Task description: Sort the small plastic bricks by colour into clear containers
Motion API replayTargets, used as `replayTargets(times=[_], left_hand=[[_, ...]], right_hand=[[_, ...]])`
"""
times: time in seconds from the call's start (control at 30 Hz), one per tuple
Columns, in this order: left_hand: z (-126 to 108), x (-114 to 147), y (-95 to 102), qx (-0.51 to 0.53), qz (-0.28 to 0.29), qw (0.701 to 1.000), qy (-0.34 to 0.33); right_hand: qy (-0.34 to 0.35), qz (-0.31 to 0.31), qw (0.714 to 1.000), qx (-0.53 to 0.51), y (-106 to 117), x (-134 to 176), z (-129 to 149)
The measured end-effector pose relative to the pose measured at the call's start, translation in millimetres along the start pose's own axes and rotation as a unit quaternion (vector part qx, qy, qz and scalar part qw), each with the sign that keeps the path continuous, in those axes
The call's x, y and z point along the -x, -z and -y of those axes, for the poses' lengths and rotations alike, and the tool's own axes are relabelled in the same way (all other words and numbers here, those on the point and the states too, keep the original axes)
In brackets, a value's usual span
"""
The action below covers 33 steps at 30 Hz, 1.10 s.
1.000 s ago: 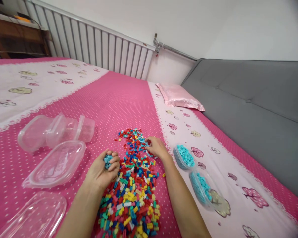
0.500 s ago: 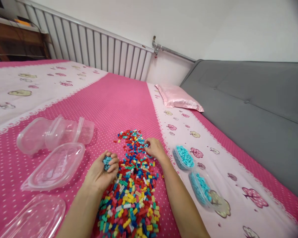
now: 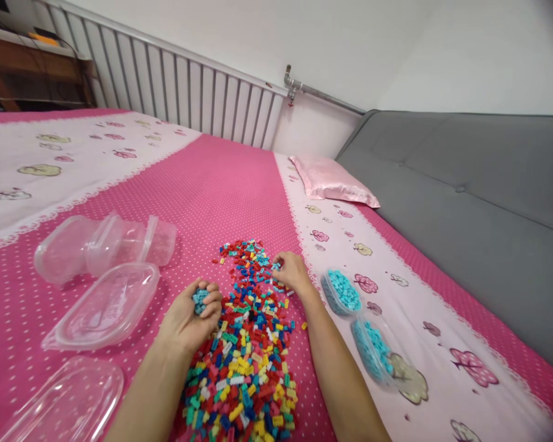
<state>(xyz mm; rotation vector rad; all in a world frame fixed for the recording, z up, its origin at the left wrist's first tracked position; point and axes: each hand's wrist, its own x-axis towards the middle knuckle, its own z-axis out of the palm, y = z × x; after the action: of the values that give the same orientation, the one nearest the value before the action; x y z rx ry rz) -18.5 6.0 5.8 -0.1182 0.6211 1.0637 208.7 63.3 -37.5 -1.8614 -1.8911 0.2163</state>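
A long pile of small multicoloured building bricks [image 3: 249,344] lies on the pink dotted bedspread between my forearms. My left hand [image 3: 191,316], palm up at the pile's left side, has its fingers curled round a handful of light-blue bricks [image 3: 200,301]. At the upper right edge of the pile, my right hand [image 3: 291,271] has thumb and fingers together around small light-blue bricks [image 3: 275,266]; the fingertips are partly hidden. To the right of that arm stand two clear tubs, a far one [image 3: 330,298] and a near one [image 3: 366,362], both holding light-blue bricks.
Clear empty containers [image 3: 115,245] lie on their sides at the left. Two clear lids [image 3: 108,310] lie nearer to me. A pink pillow [image 3: 334,178] rests by the grey headboard [image 3: 465,159]. A white radiator [image 3: 179,86] runs along the wall.
My right hand has shifted slightly right, and light-blue bricks show at its fingertips. My left hand stays curled around its handful. The view has moved a little.
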Motion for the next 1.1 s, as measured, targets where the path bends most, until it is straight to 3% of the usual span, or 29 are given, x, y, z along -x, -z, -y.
replayTargets(times=[0.43, 0.8, 1.1], left_hand=[[0.5, 1.9, -1.1, -0.002, -0.002, 1.000, 0.001], [1.2, 1.6, -1.6, -0.005, -0.009, 1.000, -0.003], [7.0, -2.5, -6.5, -0.018, -0.087, 0.995, -0.034]], right_hand=[[0.016, 0.048, 0.999, 0.003, -6.1, -0.8, -7.0], [0.003, 0.021, 1.000, -0.004, -2.7, -0.1, -2.7], [0.008, 0.011, 0.999, -0.050, 15.9, 3.6, 5.0]])
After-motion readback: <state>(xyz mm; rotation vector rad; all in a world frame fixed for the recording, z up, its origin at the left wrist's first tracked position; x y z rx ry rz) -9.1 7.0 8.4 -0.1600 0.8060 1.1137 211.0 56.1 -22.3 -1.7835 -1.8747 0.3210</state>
